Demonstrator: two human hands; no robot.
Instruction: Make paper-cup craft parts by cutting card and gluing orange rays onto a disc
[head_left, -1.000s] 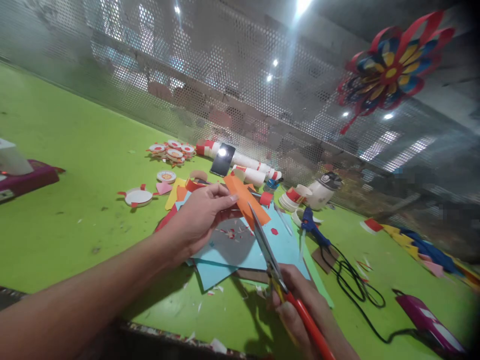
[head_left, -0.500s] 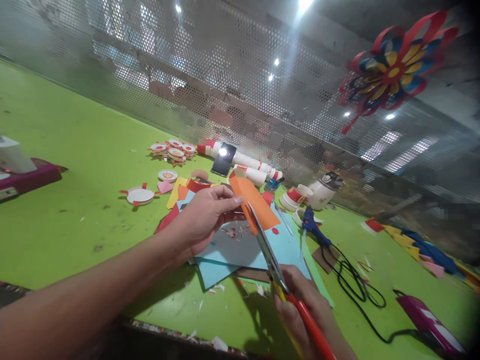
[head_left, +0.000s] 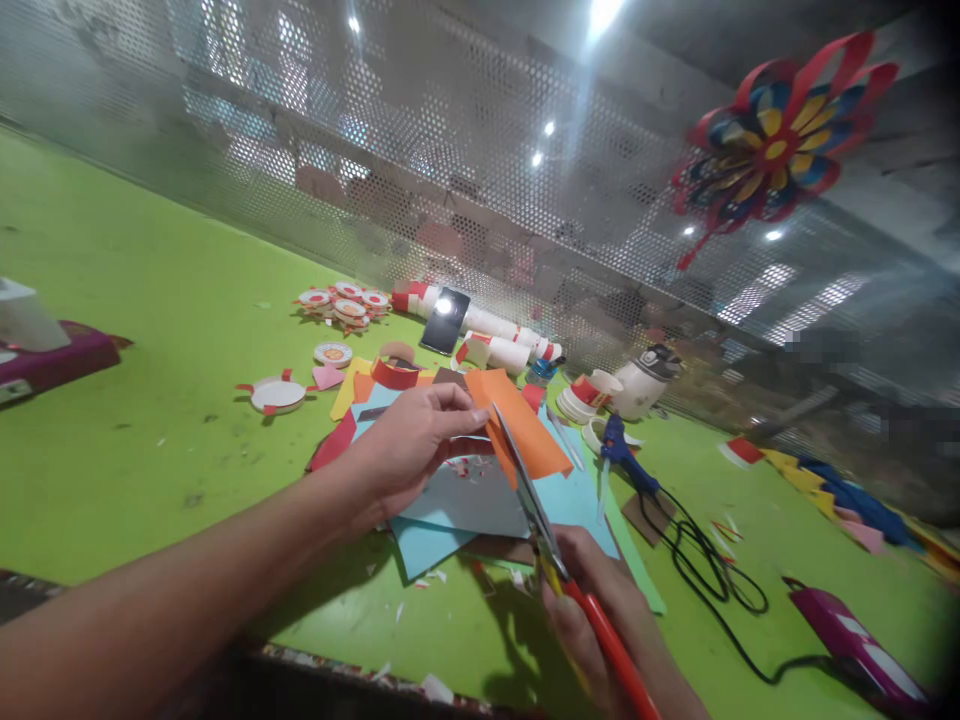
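Note:
Between thumb and fingers, my left hand (head_left: pixel 420 440) pinches the left edge of an orange sheet of paper (head_left: pixel 529 425). My right hand (head_left: pixel 600 610) grips a pair of scissors (head_left: pixel 551 550) with red and yellow handles. The scissor blades point up and away from me, and they meet the orange paper close to my left fingertips. Below both hands lie light blue sheets (head_left: pixel 439 545), with small red and white paper scraps (head_left: pixel 463 467) on top.
A blue glue gun (head_left: pixel 626 455) with a looping black cord lies to the right, near a purple power strip (head_left: pixel 855 640). Behind the papers are a phone (head_left: pixel 445 321), white paper rolls (head_left: pixel 502 353) and several round paper pieces (head_left: pixel 349 305). A paper plate piece (head_left: pixel 278 394) sits left.
The orange paper has tilted and shifted slightly right and down against the blades. Both hands keep their grips, with only small movements.

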